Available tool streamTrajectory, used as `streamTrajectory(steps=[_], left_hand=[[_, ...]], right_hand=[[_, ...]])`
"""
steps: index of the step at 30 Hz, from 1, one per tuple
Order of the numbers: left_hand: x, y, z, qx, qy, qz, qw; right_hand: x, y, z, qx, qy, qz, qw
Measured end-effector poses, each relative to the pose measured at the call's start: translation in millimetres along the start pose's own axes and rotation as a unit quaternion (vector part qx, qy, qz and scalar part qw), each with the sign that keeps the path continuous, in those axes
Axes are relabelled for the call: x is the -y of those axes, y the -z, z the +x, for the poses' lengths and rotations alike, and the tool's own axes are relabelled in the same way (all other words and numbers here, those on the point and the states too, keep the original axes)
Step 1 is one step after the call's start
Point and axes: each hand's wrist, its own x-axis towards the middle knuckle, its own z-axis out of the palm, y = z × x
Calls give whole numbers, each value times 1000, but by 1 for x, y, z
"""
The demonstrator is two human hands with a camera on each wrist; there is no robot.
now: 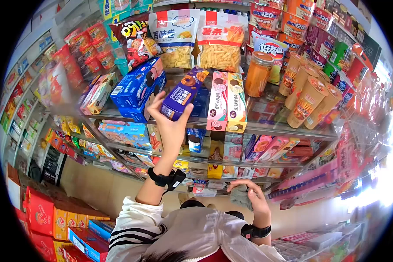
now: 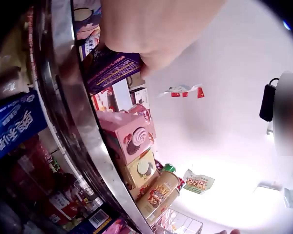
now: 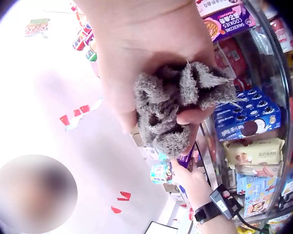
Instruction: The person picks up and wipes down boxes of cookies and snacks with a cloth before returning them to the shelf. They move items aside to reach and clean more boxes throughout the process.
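Observation:
My left hand [image 1: 171, 130] grips a purple cookie box [image 1: 184, 94] over the top shelf, thumb on one side and fingers on the other. The box is tilted, its upper end leaning right in the head view. In the left wrist view the purple box [image 2: 115, 72] shows beneath the hand, partly covered by it. Lower down, in front of my body, my right hand [image 1: 260, 201] holds a crumpled grey cloth [image 1: 240, 197]. The right wrist view shows the fuzzy cloth [image 3: 161, 114] bunched against the palm with fingers curled round it.
Blue cookie boxes [image 1: 137, 85] stand left of the purple box, pink and white boxes [image 1: 217, 102] to its right. Behind are snack bags [image 1: 174, 39]; farther right, an orange-filled jar [image 1: 258, 76] and paper-tube snacks [image 1: 308, 102]. The shelf's metal edge [image 1: 270, 127] runs along the front.

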Motion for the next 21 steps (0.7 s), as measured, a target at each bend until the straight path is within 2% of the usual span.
streamTrajectory(steps=[1,2,3,7,9,12,16,18,21], left_hand=[[-2,1,-5,19,14,25,999],[11,-2,-12,46,50,-69,995],[12,1,-15,92,76,-87,989],[9,13,-17,164,70,-79,981],[13,20,-13,200,83,-56,975],[17,25,-7,324,37,-35,945],[3,22,-5,292,65,-52,953],[6,19,1,346,23,-24,938],[19,15,6,346,-26,-1,938]], right_hand=[[0,1,0,-1,0,-2,1000],[-1,1,-1,-2,-2,1,1000],[-1,1,-1,-4,-6,5,1000],[5,0,3,-29,-28,17,999],[8,4,12,-93,-15,18,995],[29,8,39,-102,45,-18,994],[42,13,86,-152,117,-58,980],[39,21,109,-150,105,-91,979],[27,31,127,-137,99,-159,973]])
